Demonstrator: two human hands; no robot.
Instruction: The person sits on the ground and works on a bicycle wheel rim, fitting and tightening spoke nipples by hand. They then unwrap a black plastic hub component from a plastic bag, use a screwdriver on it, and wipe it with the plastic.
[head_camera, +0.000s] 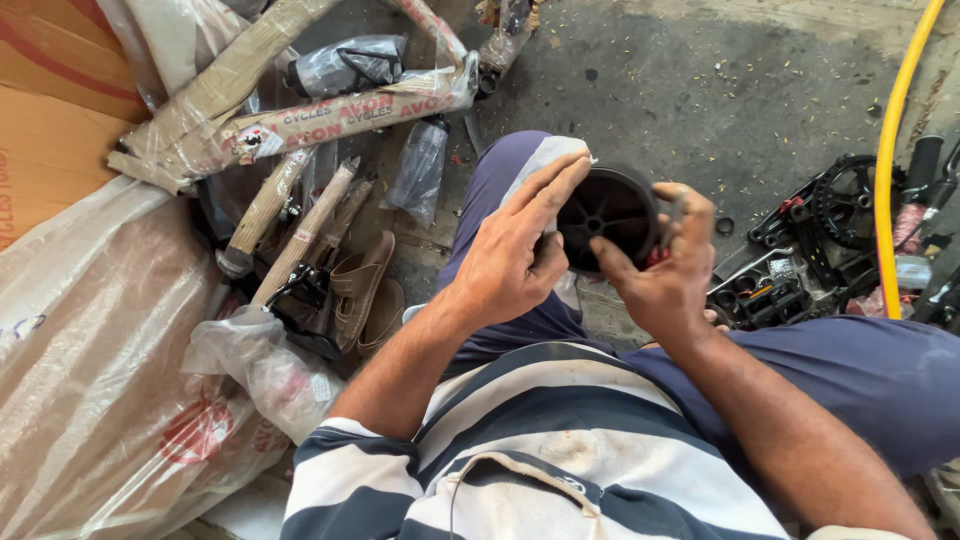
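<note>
A big clear plastic bag (90, 380) is lying across the floor (740, 90) on the person's left, with cardboard (50, 120) above it. Beside it, paper-wrapped bicycle tubes (300, 120) are crossing one another, and a brown sandal (360, 285) is sitting just below them. On the right, a yellow hose (893, 140) is running up the floor past a black chainring (845, 200) and a heap of small dark parts (770, 290).

Above the knees, a small black wheel (608, 212) is being held between both hands, its spoked face turning up toward the camera, so its axle line is pointing roughly at the viewer. The left hand (515, 255) is lying half open, fingers stretching flat along the wheel's left rim. The right hand (665, 270) is curling closed around the right rim, thumb pressing toward the hub; a small red piece is peeking out under its fingers.
</note>
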